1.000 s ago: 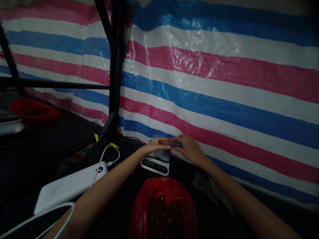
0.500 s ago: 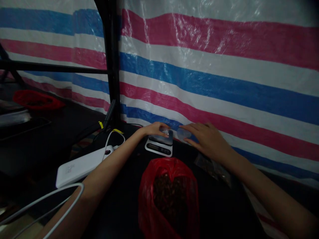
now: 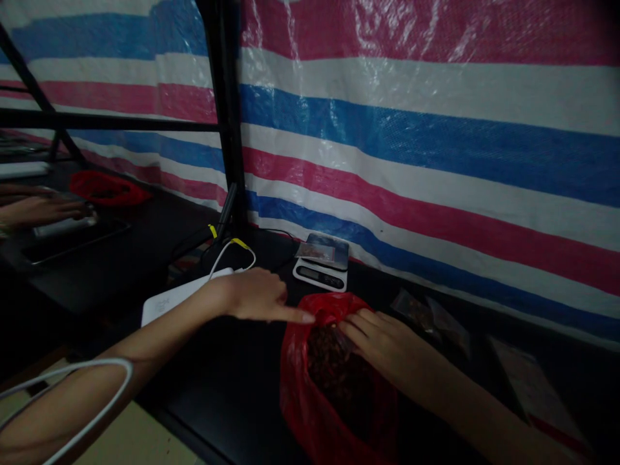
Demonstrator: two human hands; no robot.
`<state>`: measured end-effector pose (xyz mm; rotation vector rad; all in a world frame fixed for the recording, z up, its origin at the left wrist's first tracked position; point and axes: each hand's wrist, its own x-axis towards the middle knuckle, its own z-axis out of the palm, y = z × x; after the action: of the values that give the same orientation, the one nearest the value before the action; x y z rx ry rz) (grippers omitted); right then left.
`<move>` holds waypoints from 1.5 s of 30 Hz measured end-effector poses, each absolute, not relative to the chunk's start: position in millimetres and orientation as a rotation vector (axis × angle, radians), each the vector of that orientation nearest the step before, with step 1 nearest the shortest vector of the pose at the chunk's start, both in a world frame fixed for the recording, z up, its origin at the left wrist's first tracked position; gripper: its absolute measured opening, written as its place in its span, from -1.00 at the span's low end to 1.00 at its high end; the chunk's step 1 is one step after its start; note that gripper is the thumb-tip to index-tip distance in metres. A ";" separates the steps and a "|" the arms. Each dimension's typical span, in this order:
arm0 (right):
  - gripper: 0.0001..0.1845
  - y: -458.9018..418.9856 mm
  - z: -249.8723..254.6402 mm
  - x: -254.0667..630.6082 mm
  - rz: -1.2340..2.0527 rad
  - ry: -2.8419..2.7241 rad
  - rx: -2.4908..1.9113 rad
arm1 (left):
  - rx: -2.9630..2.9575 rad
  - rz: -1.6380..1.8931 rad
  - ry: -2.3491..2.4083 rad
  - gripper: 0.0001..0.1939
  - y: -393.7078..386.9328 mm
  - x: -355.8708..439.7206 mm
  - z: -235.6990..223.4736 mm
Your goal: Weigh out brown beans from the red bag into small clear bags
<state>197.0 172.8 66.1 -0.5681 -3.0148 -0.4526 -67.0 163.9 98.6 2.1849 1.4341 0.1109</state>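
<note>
My left hand [image 3: 256, 296] lies flat above the black table, its index finger stretched toward the rim of a red plastic bag [image 3: 295, 381] and holding nothing visible. My right hand [image 3: 380, 342] rests at the bag's mouth, its fingers over the dark brown pieces [image 3: 334, 381] inside. Whatever lies under those fingers is hidden. Behind the bag sits a white digital kitchen scale [image 3: 320, 274], with a small clear packet [image 3: 314, 250] of brownish contents on its platform. Neither hand touches the scale.
A white power bank [image 3: 184, 303] with a cable lies left of my left hand. Small clear bags [image 3: 426, 316] and a paper sheet [image 3: 527, 387] lie to the right. A black post [image 3: 225, 110] stands against a striped tarp [image 3: 411, 142]. A co-worker's hands [image 3: 39, 210] work far left, near another red bag [image 3: 106, 187].
Both my hands have moved back from the scale toward me, to the red bag. The packet now lies on the scale, and the view has tilted downward.
</note>
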 end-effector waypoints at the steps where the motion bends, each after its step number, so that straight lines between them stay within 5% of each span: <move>1: -0.71 176.3 62.3 194.5 -0.391 -3.002 -0.591 | 2.168 0.090 1.448 -0.46 148.5 -69.3 92.0; 7: -0.66 181.8 48.0 173.0 -0.274 -2.946 -0.597 | 2.201 0.262 1.417 -0.47 107.3 -56.0 49.5; 13: -0.61 169.0 54.1 168.9 -0.183 -2.991 -0.597 | 1.759 0.460 1.156 -0.71 123.8 -45.5 40.6; 20: -0.59 150.6 44.4 185.2 0.259 -2.800 -0.900 | 1.467 0.776 1.118 -0.80 141.7 -25.7 27.5; 30: -0.63 151.8 40.2 199.6 1.140 -2.307 -1.234 | 1.634 0.671 1.122 -0.89 141.9 -31.6 23.8; 38: -0.61 170.6 59.7 213.5 1.540 -2.033 -0.872 | 2.404 0.636 1.395 -0.76 198.9 -77.4 78.2; 45: -0.55 200.2 68.6 218.4 1.443 -1.954 -0.835 | 2.568 0.596 1.219 -0.23 297.8 -46.3 62.8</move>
<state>218.4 200.2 68.6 -0.8349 -1.9536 1.4426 -46.3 297.8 62.8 2.5678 1.2185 0.5956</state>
